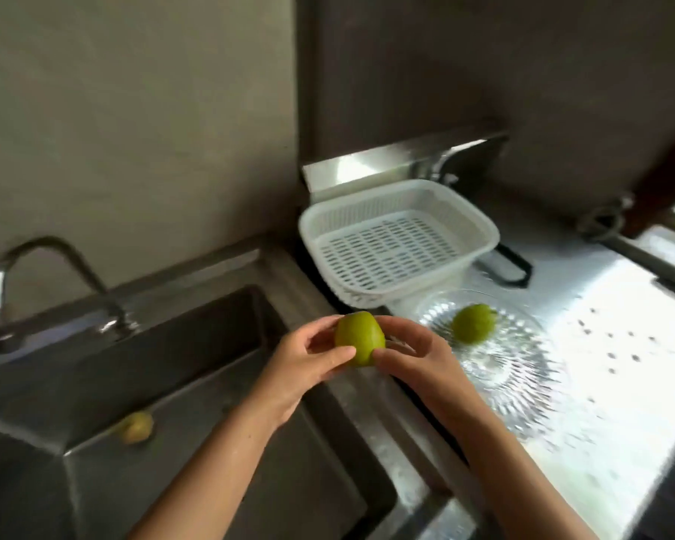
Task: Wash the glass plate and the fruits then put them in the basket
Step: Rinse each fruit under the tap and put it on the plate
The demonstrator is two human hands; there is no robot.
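Both hands, left [308,360] and right [414,358], fingers clamped on one green oval fruit [359,339] above the sink's right rim. Left of and below fingers: yellowish fruit [135,426] in steel sink [195,344]. Right of fingers: second green fruit [473,323] on clear ribbed glass plate [503,368], steel worktop [620,344]. Beyond fingers: white slotted plastic basket [396,237], empty.

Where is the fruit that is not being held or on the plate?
In the head view, the third fruit lies low in the sink, on the left side, below the tap and left of the left hand.
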